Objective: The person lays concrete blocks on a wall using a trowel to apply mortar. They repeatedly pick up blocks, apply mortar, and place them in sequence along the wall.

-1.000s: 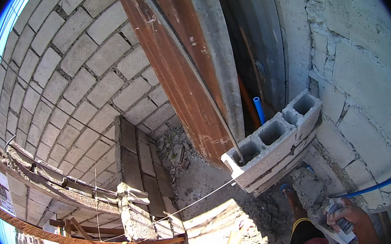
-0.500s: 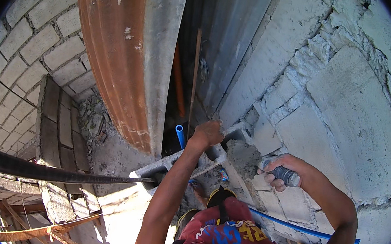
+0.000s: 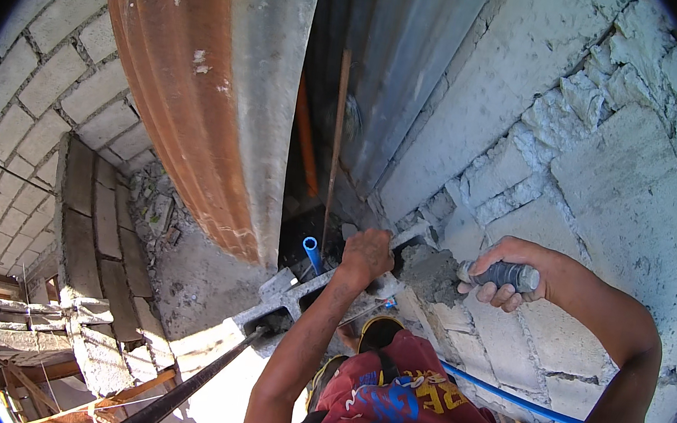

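My right hand [image 3: 509,270] is closed around the dark, tape-wrapped handle of a trowel [image 3: 523,276]. Grey wet mortar [image 3: 432,275] covers the trowel's blade, so its outline is hidden, and it lies beside the block wall on the right. My left hand [image 3: 368,256] is curled at the upper edge of a row of hollow concrete blocks [image 3: 281,299]. Its fingertips are hidden, so what it grips cannot be made out. Just left of that hand a blue pipe [image 3: 312,252] stands upright behind the blocks.
A dark rod [image 3: 185,391] reaches from a block hollow toward the lower left. A rusty corrugated sheet [image 3: 177,82] curves up at the far left. A thin brown bar [image 3: 338,127] stands in the gap. Another blue pipe [image 3: 502,394] runs along the rough right wall [image 3: 635,206].
My left hand has shifted slightly nearer along the blocks. My right hand has risen a little with the trowel. The view has shifted, and the rod now slants down to the lower left.
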Tool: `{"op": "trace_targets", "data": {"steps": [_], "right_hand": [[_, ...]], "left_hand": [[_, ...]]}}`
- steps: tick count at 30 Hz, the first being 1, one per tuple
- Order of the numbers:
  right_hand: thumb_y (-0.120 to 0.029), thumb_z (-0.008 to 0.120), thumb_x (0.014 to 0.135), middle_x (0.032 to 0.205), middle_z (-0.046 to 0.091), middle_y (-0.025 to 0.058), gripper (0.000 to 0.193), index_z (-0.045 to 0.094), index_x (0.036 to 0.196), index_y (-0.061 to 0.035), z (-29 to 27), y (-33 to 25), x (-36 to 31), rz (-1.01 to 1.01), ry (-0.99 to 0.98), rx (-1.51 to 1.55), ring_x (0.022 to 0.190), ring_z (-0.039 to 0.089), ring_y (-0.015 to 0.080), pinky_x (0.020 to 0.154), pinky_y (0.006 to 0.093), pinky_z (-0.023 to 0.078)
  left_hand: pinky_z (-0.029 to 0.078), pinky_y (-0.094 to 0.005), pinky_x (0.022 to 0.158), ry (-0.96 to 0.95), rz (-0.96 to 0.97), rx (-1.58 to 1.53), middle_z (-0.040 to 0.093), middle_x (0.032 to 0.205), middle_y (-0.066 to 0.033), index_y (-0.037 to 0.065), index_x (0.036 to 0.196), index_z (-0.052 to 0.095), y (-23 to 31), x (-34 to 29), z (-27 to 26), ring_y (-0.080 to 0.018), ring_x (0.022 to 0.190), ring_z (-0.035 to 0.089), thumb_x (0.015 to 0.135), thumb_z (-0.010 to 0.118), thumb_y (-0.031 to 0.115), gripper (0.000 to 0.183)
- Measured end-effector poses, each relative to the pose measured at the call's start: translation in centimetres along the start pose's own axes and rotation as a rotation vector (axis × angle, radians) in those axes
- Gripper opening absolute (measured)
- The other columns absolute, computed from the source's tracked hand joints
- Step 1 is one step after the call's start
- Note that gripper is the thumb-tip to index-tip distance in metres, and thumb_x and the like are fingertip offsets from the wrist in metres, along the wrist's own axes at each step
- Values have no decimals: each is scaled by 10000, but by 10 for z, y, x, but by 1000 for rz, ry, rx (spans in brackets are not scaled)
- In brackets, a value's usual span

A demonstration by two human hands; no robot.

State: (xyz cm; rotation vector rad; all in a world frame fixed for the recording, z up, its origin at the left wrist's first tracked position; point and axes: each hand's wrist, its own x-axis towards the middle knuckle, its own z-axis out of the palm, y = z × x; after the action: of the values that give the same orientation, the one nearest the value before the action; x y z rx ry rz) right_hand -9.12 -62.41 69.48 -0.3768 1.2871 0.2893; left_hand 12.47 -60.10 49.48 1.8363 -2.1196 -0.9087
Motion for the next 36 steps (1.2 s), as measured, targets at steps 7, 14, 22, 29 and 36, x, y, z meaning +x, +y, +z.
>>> {"op": "trace_targets", "data": {"steps": [7, 14, 22, 29, 36], "right_hand": [[-225, 618, 880, 663, 535, 55, 355, 555, 1065, 72, 15, -20, -15, 50, 120, -81, 448, 446, 100, 388, 251, 330], [-62, 671, 744, 771, 594, 96, 346, 559, 1051, 53, -30, 46, -56, -339, 127, -483, 599, 621, 170, 565, 315, 551], [103, 702, 755, 899, 608, 30, 230, 590, 891, -44, -101, 226, 217, -1326, 396, 246, 820, 592, 134, 711, 297, 499], [109, 626, 767, 1168, 645, 131, 193, 617, 939, 21, -61, 209, 355, -1397, 589, 530, 1029, 637, 212, 870, 316, 514], [131, 632, 769, 1389, 514, 164, 189, 556, 867, -12, -41, 178, 363, -1362, 395, 595, 1254, 512, 260, 903, 372, 517]], "left_hand": [[550, -451, 833, 73, 40, -25, 698, 965, -236, 9, 956, 723, -6, 0, 0, -408, 924, 684, 722, 681, 105, 256], [548, -475, 824, 48, 54, 32, 699, 947, -238, -3, 946, 720, -2, 3, 1, -412, 909, 687, 753, 670, 127, 239], [466, -513, 978, -187, -2, 108, 545, 1304, -258, -28, 1412, 371, 41, -3, -5, -400, 1203, 555, 786, 750, 390, 843], [382, -465, 1090, -124, 5, 126, 405, 1445, -263, -42, 1466, 269, 57, 6, 13, -404, 1322, 440, 673, 838, 354, 1054], [371, -443, 1103, -198, 26, 134, 365, 1467, -276, -48, 1480, 225, 40, 14, 16, -420, 1347, 400, 636, 855, 273, 1101]]}}
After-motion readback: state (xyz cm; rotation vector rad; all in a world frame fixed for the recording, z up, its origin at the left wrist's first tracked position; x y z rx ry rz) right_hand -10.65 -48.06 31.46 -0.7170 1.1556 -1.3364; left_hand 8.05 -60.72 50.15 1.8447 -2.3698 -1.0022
